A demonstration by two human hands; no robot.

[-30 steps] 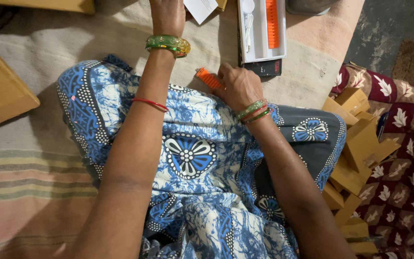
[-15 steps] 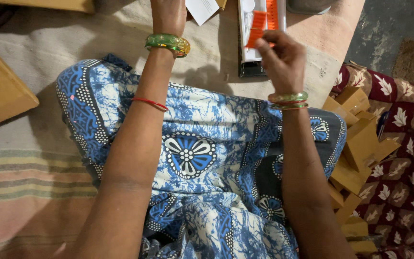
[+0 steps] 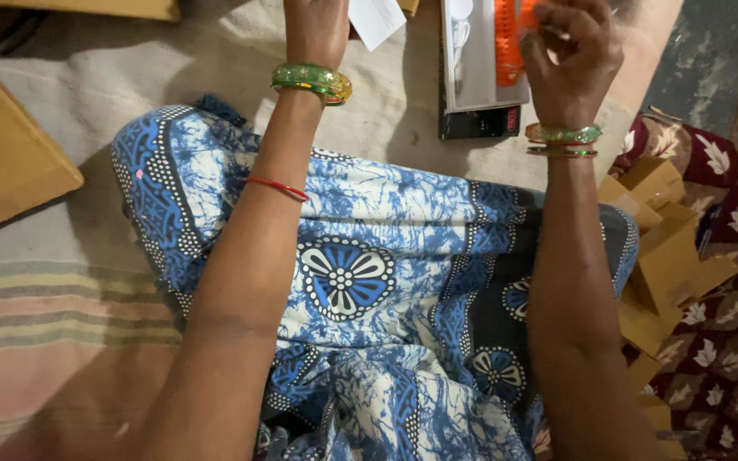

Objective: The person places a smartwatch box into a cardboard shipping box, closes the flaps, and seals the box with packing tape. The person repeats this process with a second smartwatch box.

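Note:
My right hand (image 3: 570,55) is closed on a small orange piece (image 3: 528,12), held over a long open box (image 3: 478,81) at the top. The box has a white tray with an orange strap (image 3: 508,47) lying in it and a white part (image 3: 459,26) beside that. My left hand (image 3: 316,30) reaches to the top edge next to a white paper (image 3: 376,17); its fingers are cut off by the frame. Both wrists wear green bangles. My lap in blue patterned cloth (image 3: 369,273) fills the middle.
A flat cardboard box (image 3: 2,162) lies at the left on a beige cloth. Several small folded cardboard boxes (image 3: 668,256) pile up at the right beside a maroon floral cloth (image 3: 728,358). A striped mat (image 3: 44,324) lies at the lower left.
My right hand has carried the orange piece from my lap up and away to the open box. My left hand has stayed in place.

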